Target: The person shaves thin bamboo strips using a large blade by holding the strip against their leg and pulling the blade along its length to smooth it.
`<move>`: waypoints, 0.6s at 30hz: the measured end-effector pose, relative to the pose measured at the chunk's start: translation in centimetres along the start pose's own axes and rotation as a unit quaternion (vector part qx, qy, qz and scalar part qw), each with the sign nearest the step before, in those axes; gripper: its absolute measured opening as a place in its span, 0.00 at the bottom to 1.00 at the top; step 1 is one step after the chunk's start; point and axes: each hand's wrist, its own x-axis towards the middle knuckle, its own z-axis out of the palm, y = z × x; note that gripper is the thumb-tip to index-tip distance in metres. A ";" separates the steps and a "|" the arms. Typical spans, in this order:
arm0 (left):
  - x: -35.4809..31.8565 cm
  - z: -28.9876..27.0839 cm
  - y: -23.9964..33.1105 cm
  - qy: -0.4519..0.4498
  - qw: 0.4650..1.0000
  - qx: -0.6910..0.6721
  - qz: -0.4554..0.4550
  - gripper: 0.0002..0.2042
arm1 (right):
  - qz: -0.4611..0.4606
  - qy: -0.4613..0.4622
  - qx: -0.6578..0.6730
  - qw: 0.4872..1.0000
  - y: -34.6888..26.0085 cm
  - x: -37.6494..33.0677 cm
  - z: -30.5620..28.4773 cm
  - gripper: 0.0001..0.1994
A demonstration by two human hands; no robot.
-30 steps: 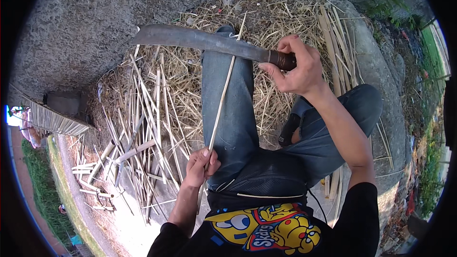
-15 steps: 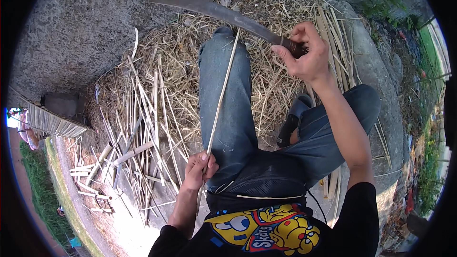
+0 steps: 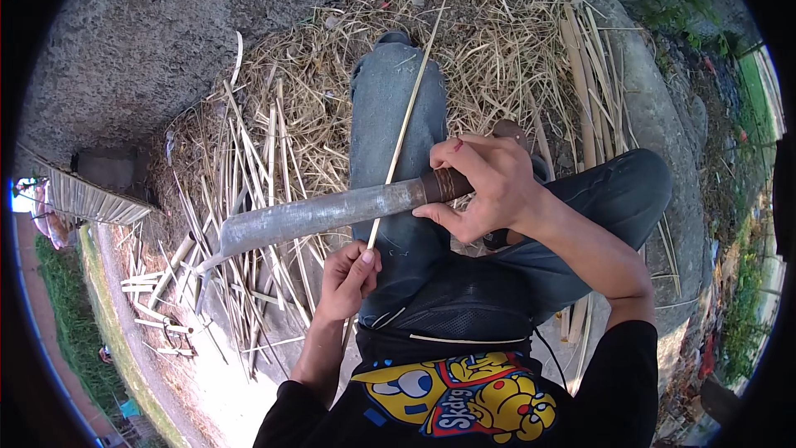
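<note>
My left hand pinches a thin pale strip, which looks like split bamboo and slants up and away over my jeans-clad left leg. My right hand is closed round the dark wrapped handle of a machete. Its broad grey blade points left, lying across the strip just above my left fingers and hiding part of it. Whether the edge touches the strip I cannot tell. The handle's knobbed end shows past my right knuckles.
Many split strips lie heaped to the left, with short cut pieces farther out. Pale shavings cover the ground ahead. Longer slats lie at the right on a stone ledge. A rough grey wall rises at the far left.
My right hand has come down and left, turning the machete from raised and pointing far left to lying across the strip. My left hand has shifted slightly up, and the strip leans more to the right.
</note>
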 end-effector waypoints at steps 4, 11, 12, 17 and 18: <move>-0.2 -0.3 -0.3 -0.008 1.000 -0.026 0.005 0.16 | 0.002 0.076 -0.027 0.997 2.4 1.2 -0.9 0.26; 0.9 -0.2 -0.4 -0.020 0.999 -0.042 0.004 0.17 | 0.024 0.072 0.011 0.997 4.0 0.1 -1.1 0.22; 0.7 -0.2 -0.3 -0.021 0.999 -0.043 0.003 0.17 | 0.022 0.048 0.011 0.999 2.9 -0.3 -0.6 0.22; 0.5 -0.4 -0.7 -0.015 0.998 -0.059 -0.003 0.16 | -0.075 -0.019 -0.051 0.996 -0.1 -0.1 -0.5 0.24; 0.4 -0.4 -0.6 -0.010 0.998 -0.058 0.002 0.16 | -0.076 -0.016 -0.051 0.996 0.4 0.2 -0.6 0.24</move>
